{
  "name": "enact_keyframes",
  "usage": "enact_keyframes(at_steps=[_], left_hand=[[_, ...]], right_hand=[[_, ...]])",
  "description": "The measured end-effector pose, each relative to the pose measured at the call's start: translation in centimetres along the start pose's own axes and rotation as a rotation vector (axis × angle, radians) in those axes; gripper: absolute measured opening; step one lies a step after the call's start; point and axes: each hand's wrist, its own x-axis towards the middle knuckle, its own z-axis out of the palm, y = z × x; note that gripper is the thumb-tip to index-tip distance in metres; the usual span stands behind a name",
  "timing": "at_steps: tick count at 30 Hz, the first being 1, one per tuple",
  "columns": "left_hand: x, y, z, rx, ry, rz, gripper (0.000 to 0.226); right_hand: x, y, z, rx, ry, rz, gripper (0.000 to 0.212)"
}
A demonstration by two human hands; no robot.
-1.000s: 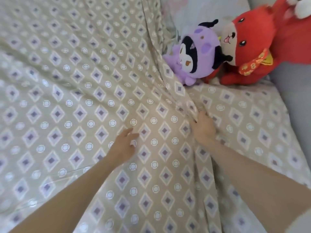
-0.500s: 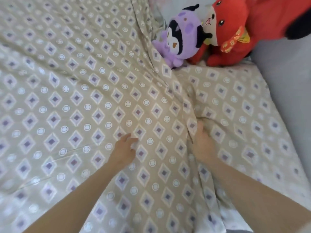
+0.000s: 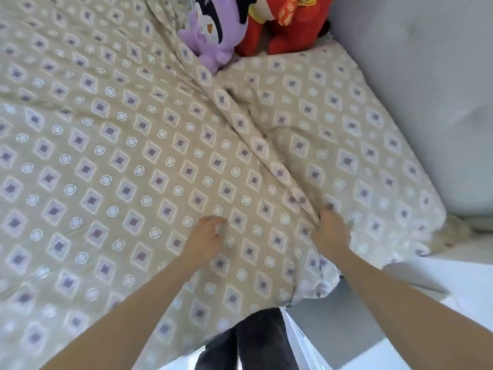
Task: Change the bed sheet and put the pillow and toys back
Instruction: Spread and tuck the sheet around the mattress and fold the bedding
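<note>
Both the left hand and right hand gripped the spread but ridged beige diamond-print bed sheet; purple plush toy and red plush toy sat far, seemingly unplaced.

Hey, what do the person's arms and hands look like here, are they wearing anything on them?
The left forearm and right forearm are bare to the frame's edge, no sleeve showing. The left hand and right hand are ungloved; no watch, bracelet or ring is visible, though the picture is slightly blurred.
</note>
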Motion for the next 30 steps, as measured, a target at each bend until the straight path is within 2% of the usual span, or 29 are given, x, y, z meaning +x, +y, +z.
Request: enact_keyframes(at_steps=[3, 7, 9, 14, 16, 18, 20, 22, 24, 27, 30], left_hand=[[-1.0, 0.9, 1.8, 0.031, -0.024, 0.007, 0.045], [-1.7, 2.3, 4.1, -0.128, 0.009, 0.002, 0.037], [-1.8, 3.5, 5.2, -0.259, 0.007, -0.029, 0.039], [-0.9, 8.2, 7.9, -0.499, -0.064, -0.126, 0.033], [-0.7, 10.2, 9.3, -0.545, -0.112, -0.156, 0.032], [-0.5, 12.0, 10.6, -0.589, -0.142, -0.172, 0.020], [-0.3, 13.3, 11.7, -0.648, -0.159, -0.185, 0.008], [0.0, 13.8, 12.2, -0.713, -0.168, -0.200, 0.008], [0.2, 14.1, 12.8, -0.745, -0.152, -0.227, 0.011], [0.6, 14.2, 13.0, -0.734, -0.135, -0.262, 0.017], [0.7, 14.2, 13.1, -0.637, -0.109, -0.268, 0.014]], right_hand=[[-1.6, 1.8, 0.7, 0.044, 0.057, -0.002, 0.018], [-3.2, 4.0, 1.2, 0.189, 0.102, -0.001, 0.007], [-3.7, 5.7, 1.2, 0.286, 0.093, 0.060, 0.024], [-4.4, 8.0, 0.3, 0.517, -0.148, 0.028, 0.051], [-4.9, 8.9, -0.2, 0.574, -0.347, 0.018, 0.047], [-5.3, 10.4, -0.3, 0.491, -0.452, -0.061, 0.032], [-5.8, 11.5, -0.2, 0.434, -0.365, -0.140, 0.034], [-6.2, 11.9, -0.1, 0.392, -0.182, -0.196, 0.026], [-6.8, 12.4, 0.5, 0.271, -0.066, -0.268, 0.028], [-8.0, 13.1, 2.2, 0.027, -0.043, -0.417, 0.023], [-8.8, 14.2, 4.1, 0.159, -0.076, -0.450, 0.011]])
